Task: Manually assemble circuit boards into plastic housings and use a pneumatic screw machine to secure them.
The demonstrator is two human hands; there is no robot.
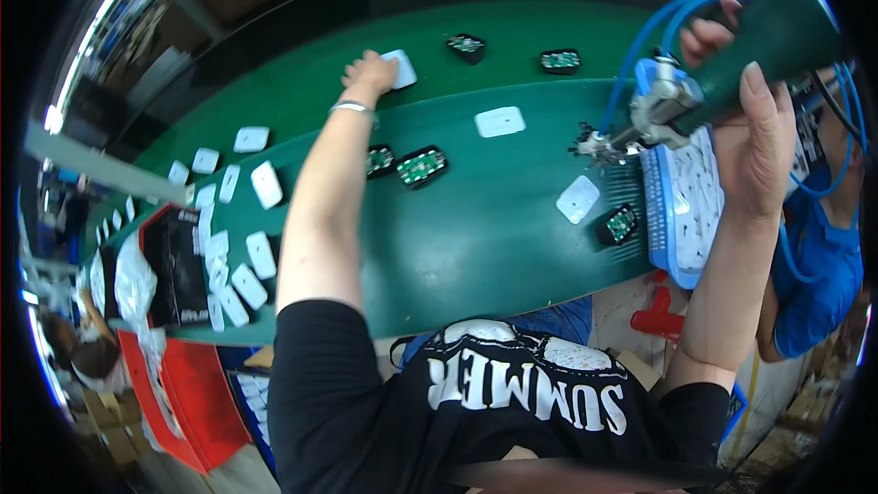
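Observation:
At the far side of the bench, my left hand point(370, 75) is closed at the edge of a white plastic cover point(402, 70), its fingers bent beside it. My right hand point(757, 142) is raised at the right, wrapped round a hose-fed tool with a dark green cylinder point(777, 41). Metal fittings point(666, 114) and blue hoses run from the tool, and its tip points left over the bench. Below that tip lie a whitish cover point(578, 199) and a black casing with a green circuit board point(619, 224). Another white cover point(500, 122) rests mid-bench.
Black casings with green boards point(422, 166) sit mid-bench and on the far green strip point(560, 60). Several white covers point(265, 185) spread over the left side, near a dark box point(176, 265). A blue basket point(655, 210) of small parts stands at right, with a person in blue point(819, 274) beyond.

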